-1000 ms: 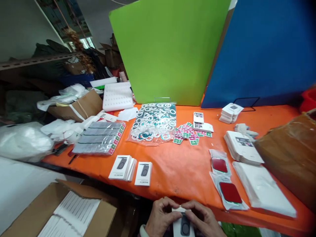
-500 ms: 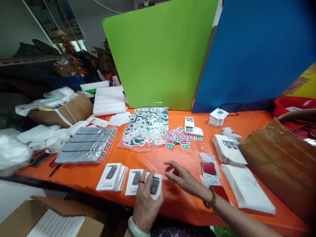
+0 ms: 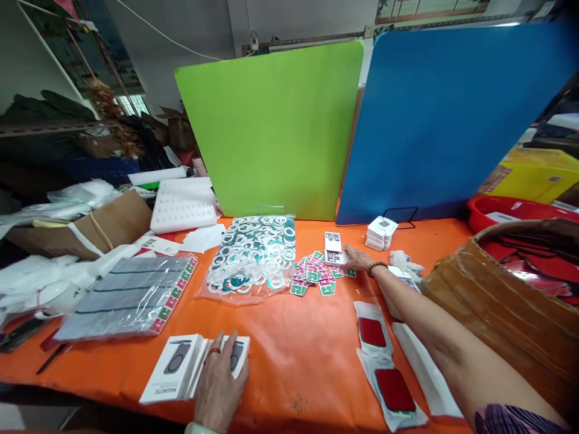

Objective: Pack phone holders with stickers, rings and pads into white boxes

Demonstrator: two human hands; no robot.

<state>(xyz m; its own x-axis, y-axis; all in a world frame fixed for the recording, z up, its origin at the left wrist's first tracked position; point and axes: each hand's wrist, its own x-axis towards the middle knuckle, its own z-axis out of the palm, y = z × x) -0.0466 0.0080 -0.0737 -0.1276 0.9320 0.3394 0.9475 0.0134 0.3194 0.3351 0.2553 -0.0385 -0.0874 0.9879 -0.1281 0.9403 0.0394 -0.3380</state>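
Note:
My left hand lies over the right end of a row of thin white boxes, each printed with a dark round-ended device and the word MAGNETIC. Its fingers rest across the endmost white box and its thumb is along that box's right side. Stretched far across the table, my right hand has its fingers at the right end of a small stack of white printed cards. Beside that stack are scattered pink and green stickers.
A plastic bag of white and teal rings lies mid-table. Wrapped grey sheets are at left. Two red-faced pieces on white wrapping lie at right, near a large brown carton. Green and blue panels stand behind.
My right hand has reached forward from mid-table to the card stack. My left hand has slid left with the boxes, closing them into one row. The camera view has shifted.

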